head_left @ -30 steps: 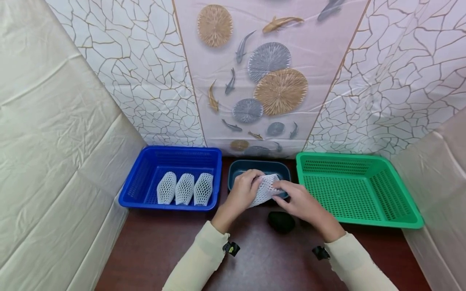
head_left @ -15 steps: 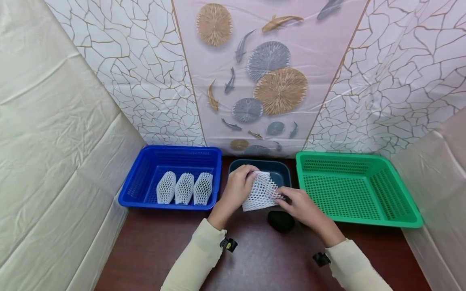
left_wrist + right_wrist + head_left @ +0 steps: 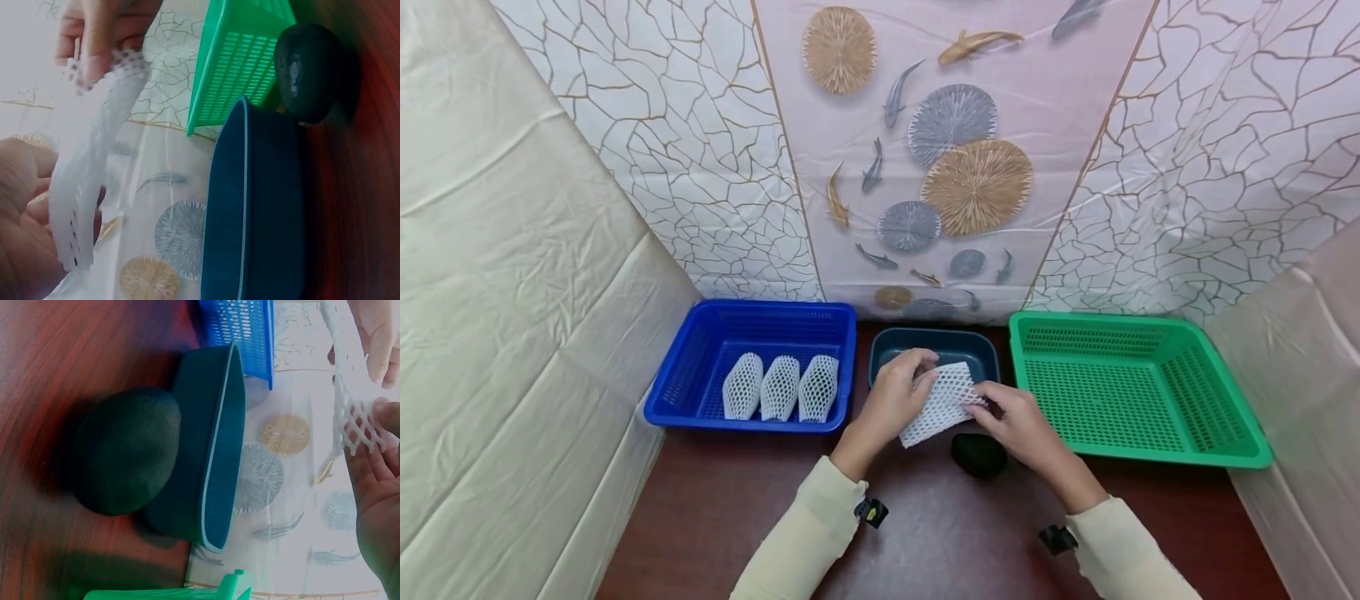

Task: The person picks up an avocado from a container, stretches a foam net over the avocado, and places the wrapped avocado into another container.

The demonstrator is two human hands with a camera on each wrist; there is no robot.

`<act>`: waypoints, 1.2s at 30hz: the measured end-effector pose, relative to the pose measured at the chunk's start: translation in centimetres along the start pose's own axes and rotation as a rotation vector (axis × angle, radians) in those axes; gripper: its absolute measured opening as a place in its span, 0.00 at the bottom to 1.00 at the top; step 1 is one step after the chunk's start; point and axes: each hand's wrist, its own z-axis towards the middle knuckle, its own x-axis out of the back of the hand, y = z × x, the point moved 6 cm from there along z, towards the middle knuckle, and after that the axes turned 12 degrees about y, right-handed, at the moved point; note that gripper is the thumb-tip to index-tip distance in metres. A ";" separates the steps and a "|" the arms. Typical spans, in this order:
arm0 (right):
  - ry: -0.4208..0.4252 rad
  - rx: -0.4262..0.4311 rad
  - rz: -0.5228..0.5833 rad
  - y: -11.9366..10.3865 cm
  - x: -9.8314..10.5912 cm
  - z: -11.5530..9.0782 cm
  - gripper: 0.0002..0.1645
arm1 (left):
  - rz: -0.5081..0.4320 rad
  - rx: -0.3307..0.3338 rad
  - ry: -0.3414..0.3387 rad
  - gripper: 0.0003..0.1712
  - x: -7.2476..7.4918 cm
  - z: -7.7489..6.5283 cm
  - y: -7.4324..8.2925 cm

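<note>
A white foam fruit net [image 3: 942, 407] hangs flattened between both hands above the near side of a small dark teal tub [image 3: 936, 334]. My left hand [image 3: 897, 395] holds the net by its left side; in the left wrist view the fingers [image 3: 39, 209] lie behind the mesh. My right hand [image 3: 1019, 422] pinches the opposite end, where the right wrist view shows the thumb pressing the mesh edge [image 3: 364, 432]. On the table just below the net lies a dark green avocado [image 3: 979, 456], touched by neither hand.
A blue basket [image 3: 752, 424] at the left holds three white foam nets [image 3: 780, 389] with a bulging shape. To the right stands a green basket [image 3: 1101, 412]. A patterned cloth [image 3: 887, 275] hangs behind, and pale fabric walls [image 3: 587, 400] flank the brown table [image 3: 737, 500].
The net went from bunched to spread out, and its lower edge now slants. My right hand has shifted slightly right and down to the net's end. The avocado has stayed put.
</note>
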 end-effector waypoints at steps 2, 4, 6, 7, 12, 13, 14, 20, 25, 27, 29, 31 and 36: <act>0.022 0.002 0.006 -0.2 0.2 0.2 0.10 | 0.012 -0.034 0.004 0.15 0.1 -0.2 0.4; 0.040 0.009 0.001 -0.3 0.3 0.3 0.10 | 0.052 -0.103 0.015 0.17 0.3 -0.4 0.9; 0.056 0.014 -0.002 -0.4 0.4 0.5 0.11 | 0.105 -0.197 0.032 0.18 0.5 -0.7 1.5; 0.062 0.015 -0.003 -0.5 0.4 0.5 0.11 | 0.130 -0.239 0.040 0.18 0.5 -0.9 1.8; 0.089 0.031 0.011 -1.0 0.4 0.8 0.12 | 0.168 -0.346 0.067 0.16 0.5 -1.5 2.5; 0.093 0.042 0.017 -1.1 0.4 0.9 0.12 | 0.156 -0.347 0.064 0.14 0.5 -1.6 2.6; 0.096 0.057 0.022 -1.2 0.4 1.0 0.13 | 0.140 -0.346 0.063 0.12 0.4 -1.6 2.6; 0.075 0.099 -0.004 -1.4 0.5 1.3 0.24 | 0.007 -0.294 0.066 0.08 0.4 -1.6 2.5; -0.004 0.047 -0.073 -0.6 0.4 1.0 0.26 | -0.080 -0.226 0.090 0.08 0.6 -1.4 2.1; -0.048 0.021 -0.090 -0.4 0.3 0.8 0.23 | -0.090 -0.209 0.110 0.07 0.8 -1.2 1.9; -0.094 -0.001 -0.109 -0.1 0.1 0.5 0.19 | -0.093 -0.201 0.136 0.07 1.0 -1.1 1.7; -0.134 -0.014 -0.121 0.2 -0.1 0.3 0.15 | -0.094 -0.199 0.163 0.07 1.3 -0.9 1.5; -0.181 -0.018 -0.127 0.7 -0.5 -0.3 0.12 | -0.114 -0.192 0.203 0.07 2.0 -0.5 1.2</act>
